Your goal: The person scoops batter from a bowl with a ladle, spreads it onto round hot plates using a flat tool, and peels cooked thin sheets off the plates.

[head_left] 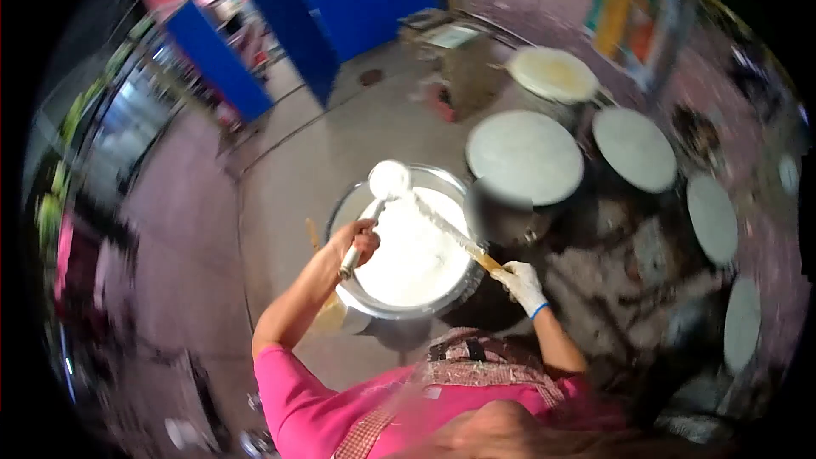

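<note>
A large metal basin [399, 313] full of thick white batter [416, 246] stands in front of me. My bare left hand [360, 242] is closed around the handle of a ladle. The ladle's round bowl [389, 178], filled or coated with white, is over the basin's far side. My right hand [523, 283], in a white knitted glove with a blue cuff, grips the yellowish handle of a long paddle-like tool [450, 234]. Its shaft is smeared with batter and reaches across the basin toward the ladle; its far end is hard to make out.
Several round white-topped plates curve around the right side, including a large one [525, 157] beside the basin and a yellowish one [552, 75] farther off. A brown box-like stand [463, 59] is beyond the basin. Blue doors [365, 0] stand at the back. Debris lies on the right.
</note>
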The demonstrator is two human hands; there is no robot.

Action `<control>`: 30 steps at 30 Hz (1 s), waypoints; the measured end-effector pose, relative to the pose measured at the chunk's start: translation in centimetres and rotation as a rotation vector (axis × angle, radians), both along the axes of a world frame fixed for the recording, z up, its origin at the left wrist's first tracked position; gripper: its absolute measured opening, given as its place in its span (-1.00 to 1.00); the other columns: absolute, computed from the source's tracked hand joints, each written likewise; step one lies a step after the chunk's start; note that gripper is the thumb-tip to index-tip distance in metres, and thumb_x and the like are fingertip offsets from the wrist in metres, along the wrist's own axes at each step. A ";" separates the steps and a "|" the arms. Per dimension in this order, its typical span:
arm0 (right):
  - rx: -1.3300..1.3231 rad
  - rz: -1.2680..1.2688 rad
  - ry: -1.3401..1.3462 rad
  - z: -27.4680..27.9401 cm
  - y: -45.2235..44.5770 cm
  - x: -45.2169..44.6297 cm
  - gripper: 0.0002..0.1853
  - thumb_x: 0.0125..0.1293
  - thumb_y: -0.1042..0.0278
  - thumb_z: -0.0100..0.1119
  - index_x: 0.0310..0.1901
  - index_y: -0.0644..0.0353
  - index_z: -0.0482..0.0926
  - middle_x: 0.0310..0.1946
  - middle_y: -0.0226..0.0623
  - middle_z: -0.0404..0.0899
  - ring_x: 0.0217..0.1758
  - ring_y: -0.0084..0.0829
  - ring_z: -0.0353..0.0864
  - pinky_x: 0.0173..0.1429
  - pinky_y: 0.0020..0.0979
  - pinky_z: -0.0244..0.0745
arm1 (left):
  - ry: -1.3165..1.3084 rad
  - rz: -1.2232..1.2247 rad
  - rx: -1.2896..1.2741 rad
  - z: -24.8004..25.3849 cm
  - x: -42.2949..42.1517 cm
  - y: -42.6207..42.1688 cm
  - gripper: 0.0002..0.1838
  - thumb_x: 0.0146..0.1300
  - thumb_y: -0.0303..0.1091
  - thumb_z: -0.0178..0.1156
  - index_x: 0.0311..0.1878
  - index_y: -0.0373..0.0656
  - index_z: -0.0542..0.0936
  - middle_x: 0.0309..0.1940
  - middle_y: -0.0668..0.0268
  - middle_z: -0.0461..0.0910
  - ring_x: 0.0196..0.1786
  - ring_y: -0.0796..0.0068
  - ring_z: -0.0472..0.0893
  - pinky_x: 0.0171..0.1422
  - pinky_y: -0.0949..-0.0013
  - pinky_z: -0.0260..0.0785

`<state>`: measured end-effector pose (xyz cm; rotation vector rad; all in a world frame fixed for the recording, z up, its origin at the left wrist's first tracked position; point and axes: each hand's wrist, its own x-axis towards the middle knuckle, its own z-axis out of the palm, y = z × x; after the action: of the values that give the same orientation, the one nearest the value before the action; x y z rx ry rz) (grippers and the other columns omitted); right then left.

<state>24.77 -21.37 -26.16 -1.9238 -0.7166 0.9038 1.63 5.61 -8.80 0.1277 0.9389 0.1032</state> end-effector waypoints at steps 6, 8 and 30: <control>0.122 -0.398 -0.079 8.2 -14.0 1.0 -0.69 0.10 0.17 0.26 -0.26 0.26 0.61 -0.59 -0.40 0.55 -0.55 -0.64 0.42 -0.45 -0.50 0.34 | -0.293 -0.589 0.669 1.2 11.4 -7.6 -0.84 0.36 -0.19 -0.09 -0.06 0.32 0.19 -0.70 0.46 0.14 -0.80 0.70 0.07 -0.83 0.62 -0.14; 0.186 -0.510 -0.028 5.5 -17.3 1.6 -0.68 0.14 0.17 0.22 -0.20 0.28 0.60 -0.47 -0.34 0.59 -0.41 -0.55 0.49 -0.29 -0.48 0.40 | -0.359 -0.665 0.598 -1.1 17.2 -11.6 -0.90 0.35 -0.13 -0.09 -0.19 0.14 0.28 -0.71 0.45 0.16 -0.81 0.68 0.06 -0.84 0.58 -0.12; -0.751 -1.959 -0.344 5.6 -52.1 -18.8 -0.58 0.25 0.22 0.04 0.17 -0.05 0.39 -0.01 -0.01 0.49 -0.03 -0.07 0.53 0.04 -0.26 0.40 | -0.854 -2.229 0.520 -14.4 36.6 -84.8 -0.33 0.24 -0.33 0.01 0.36 0.33 -0.03 -0.69 0.47 0.05 -0.73 0.63 0.07 -0.71 0.48 -0.06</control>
<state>5.95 -73.49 -20.52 -2.1875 1.4695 -0.5336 38.24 -79.20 -23.15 1.3887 -0.4867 -1.5457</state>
